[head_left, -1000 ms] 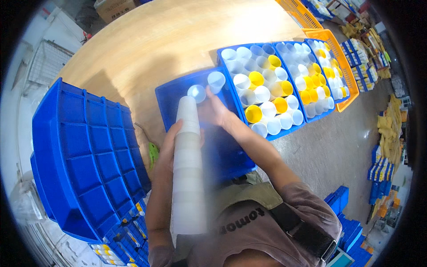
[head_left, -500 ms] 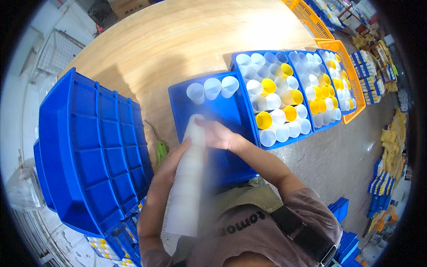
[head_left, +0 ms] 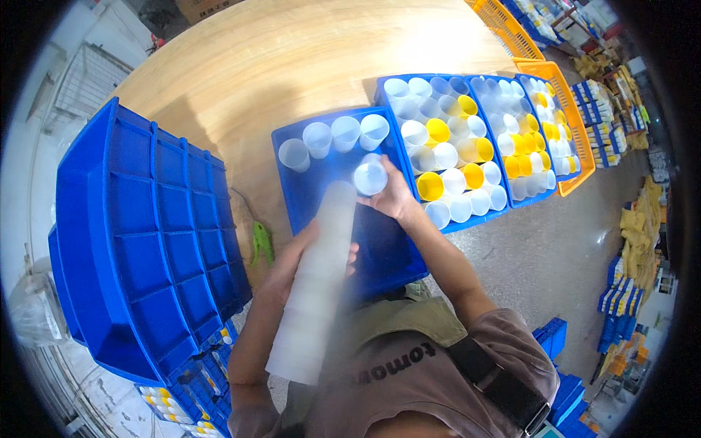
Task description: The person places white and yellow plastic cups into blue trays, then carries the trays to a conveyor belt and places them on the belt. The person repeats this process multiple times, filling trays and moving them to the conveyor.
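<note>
The cup stack point(head_left: 314, 285) at centre frame is blurred, and most of the left hand point(head_left: 292, 263) is hidden behind it. The orange crate point(head_left: 504, 25) at upper right is cut by the frame's edge. Goods at far right are too small to tell.

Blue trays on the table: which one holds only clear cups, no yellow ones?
The near blue tray under the right hand. It holds just a few clear cups; the other trays are packed with clear and yellow cups.

Head-worn fisheye looks steeply down, close over table point(head_left: 292, 51)
</note>
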`<state>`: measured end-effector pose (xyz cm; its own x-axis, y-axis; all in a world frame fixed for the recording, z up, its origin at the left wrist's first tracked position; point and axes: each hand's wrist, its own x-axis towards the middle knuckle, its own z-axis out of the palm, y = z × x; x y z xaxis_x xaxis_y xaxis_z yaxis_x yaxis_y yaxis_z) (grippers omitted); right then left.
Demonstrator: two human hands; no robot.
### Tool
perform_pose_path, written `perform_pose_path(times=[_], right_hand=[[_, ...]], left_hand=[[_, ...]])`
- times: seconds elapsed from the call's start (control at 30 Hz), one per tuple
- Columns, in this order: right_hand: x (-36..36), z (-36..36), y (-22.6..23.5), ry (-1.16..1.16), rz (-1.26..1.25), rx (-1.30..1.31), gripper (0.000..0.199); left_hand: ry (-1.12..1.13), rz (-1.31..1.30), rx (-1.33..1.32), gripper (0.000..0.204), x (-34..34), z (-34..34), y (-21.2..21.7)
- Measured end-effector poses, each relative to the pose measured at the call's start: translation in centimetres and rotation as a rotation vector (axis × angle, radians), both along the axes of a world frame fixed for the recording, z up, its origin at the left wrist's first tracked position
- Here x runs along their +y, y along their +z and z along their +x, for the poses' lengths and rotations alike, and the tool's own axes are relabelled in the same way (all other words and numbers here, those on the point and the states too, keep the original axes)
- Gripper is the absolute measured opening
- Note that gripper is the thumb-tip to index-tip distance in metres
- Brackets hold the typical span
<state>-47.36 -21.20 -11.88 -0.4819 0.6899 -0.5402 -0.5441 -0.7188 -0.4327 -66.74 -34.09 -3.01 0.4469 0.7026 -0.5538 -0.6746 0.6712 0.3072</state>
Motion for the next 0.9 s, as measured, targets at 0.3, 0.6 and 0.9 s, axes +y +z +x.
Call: perform_pose_path(times=[0.3,0.6,0.9], right_hand=[[-2.2,-1.9,0.5,0.254,0.096,0.009,0.057],[-3.7,-4.3,-0.7,0.492,0.137,0.135,0.054],[-4.8,-5.3,-2.1,0.559,0.114,-0.035,0.055]], left_hand=[[-0.003,-0.004,0.136,0.055,-0.7,-0.4,0.2],[0.078,-0.076,0.108,0.061,-3.2,-1.3,0.8],[-0.062,-0.142,0.276,0.065,-5.5,-2.0,-0.8]])
